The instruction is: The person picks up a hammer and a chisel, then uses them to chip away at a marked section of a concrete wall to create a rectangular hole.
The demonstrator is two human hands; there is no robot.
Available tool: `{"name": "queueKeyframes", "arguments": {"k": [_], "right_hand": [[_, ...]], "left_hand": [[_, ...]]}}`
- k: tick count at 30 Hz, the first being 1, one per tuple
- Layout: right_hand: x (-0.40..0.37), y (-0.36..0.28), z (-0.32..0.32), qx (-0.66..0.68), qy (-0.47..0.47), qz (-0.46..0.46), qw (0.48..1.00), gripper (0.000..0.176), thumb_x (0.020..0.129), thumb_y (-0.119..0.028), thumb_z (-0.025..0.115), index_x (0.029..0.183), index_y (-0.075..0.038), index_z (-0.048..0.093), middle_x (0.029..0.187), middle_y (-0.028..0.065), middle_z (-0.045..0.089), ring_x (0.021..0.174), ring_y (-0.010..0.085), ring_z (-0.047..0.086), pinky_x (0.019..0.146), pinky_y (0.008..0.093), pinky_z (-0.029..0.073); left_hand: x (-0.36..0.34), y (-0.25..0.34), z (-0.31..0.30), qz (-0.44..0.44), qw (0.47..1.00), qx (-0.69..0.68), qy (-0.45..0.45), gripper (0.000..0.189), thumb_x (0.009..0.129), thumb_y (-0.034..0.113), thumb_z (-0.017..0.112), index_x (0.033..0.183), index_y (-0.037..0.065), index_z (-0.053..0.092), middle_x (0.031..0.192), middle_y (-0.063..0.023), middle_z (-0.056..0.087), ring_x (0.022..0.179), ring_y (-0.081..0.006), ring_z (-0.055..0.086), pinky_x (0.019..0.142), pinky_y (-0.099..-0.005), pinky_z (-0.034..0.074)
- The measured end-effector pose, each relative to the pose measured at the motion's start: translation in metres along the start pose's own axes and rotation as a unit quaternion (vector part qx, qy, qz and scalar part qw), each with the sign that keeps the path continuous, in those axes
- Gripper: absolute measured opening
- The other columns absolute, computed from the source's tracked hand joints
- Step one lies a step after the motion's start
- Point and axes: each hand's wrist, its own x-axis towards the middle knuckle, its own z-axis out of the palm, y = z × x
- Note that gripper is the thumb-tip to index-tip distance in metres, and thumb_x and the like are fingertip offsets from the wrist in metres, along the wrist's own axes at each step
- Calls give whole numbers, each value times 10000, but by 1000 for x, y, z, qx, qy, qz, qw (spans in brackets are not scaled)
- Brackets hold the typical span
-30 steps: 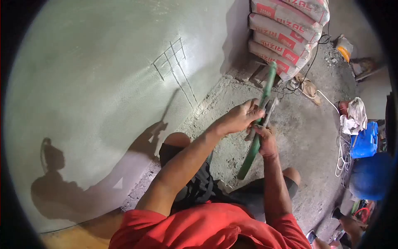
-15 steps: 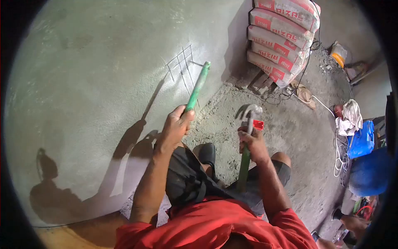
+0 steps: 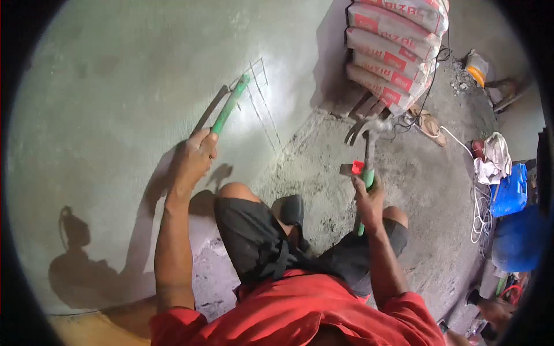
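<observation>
Evidently the left hand [image 3: 195, 158] is closed round the lower end of the stick [image 3: 229, 106], likely so that most of its length is free to reach the wall [image 3: 144, 69]. The stick lies out in front of the person, to the left, its far tip close to the marks [image 3: 264, 123] on the wall; whether it touches them I cannot tell. Its long axis slants forward and to the right from the hand, tip away from the person.

The right hand [image 3: 370, 202] is closed round the handle of the hammer [image 3: 369, 151], with a red piece [image 3: 358, 167] beside the thumb; whether the fingers pinch that too is unclear. This grip probably leaves the head free and clear of the stick, well apart from it over the floor [image 3: 427, 230]. The hammer's long axis runs nearly straight away from the person, head foremost, claw curving left towards the wall
</observation>
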Motion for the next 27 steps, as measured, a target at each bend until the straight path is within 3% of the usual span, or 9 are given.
{"name": "queueKeyframes", "arguments": {"k": [1,3,4,9,12,17,22,25,27], "right_hand": [[-8,9,1,-1,-3,11,1000,342,925,-258,684,1139,-5,598,832,29,613,695,111,582,626,289,498],[-15,11,2,3,-67,207,976,323,943,-312,653,1042,-9,604,760,19,586,628,111,564,558,294,483],[-16,4,2,2,-64,206,977,323,943,-312,653,1042,-9,604,760,19,586,628,111,564,558,294,483],[4,-54,12,6,-157,45,987,318,974,-355,600,997,-39,580,713,-11,535,581,86,518,499,258,404],[25,-81,38,25,-172,-55,983,320,986,-355,581,988,-35,578,717,-9,532,589,82,509,512,255,398],[30,-123,60,-46,-156,-85,983,489,981,-455,556,999,31,610,722,95,591,698,167,550,653,351,465],[43,-161,84,-64,-183,-76,978,527,986,-486,537,964,37,604,694,119,582,673,177,547,646,358,463],[40,-183,102,-29,-168,-133,976,525,984,-486,542,945,35,595,680,108,571,664,184,537,651,364,470],[33,-191,112,5,-132,-217,967,532,985,-480,540,951,47,599,682,169,605,679,272,613,679,402,495]], "left_hand": [[2,-2,0,1,1000,7,-4,394,1011,411,526,1195,73,606,710,23,499,511,-43,419,420,-212,345],[5,-2,1,10,1000,13,-12,396,1011,414,522,1193,73,607,701,24,494,503,-44,414,416,-211,343],[7,-2,2,6,1000,21,-15,398,1012,417,520,1192,74,607,696,24,492,500,-44,413,417,-212,348],[8,-17,4,-6,1000,-8,0,394,1001,399,522,1146,58,654,661,6,548,497,-71,489,431,-255,410],[10,-28,-1,-22,980,-193,-43,394,1001,408,520,1135,64,658,654,11,537,489,-70,472,418,-252,390],[-10,10,16,31,998,14,51,362,1001,399,518,1084,76,661,647,23,518,489,-61,448,410,-239,353],[9,-7,17,14,999,19,36,370,1008,409,506,1021,61,633,627,-18,552,475,-111,482,428,-307,389],[5,5,10,42,994,88,42,395,1009,429,498,1002,53,621,615,-53,556,464,-152,492,439,-348,399],[7,-4,9,52,991,116,30,410,1008,439,495,990,49,620,610,-71,553,458,-174,495,444,-364,400]]}}
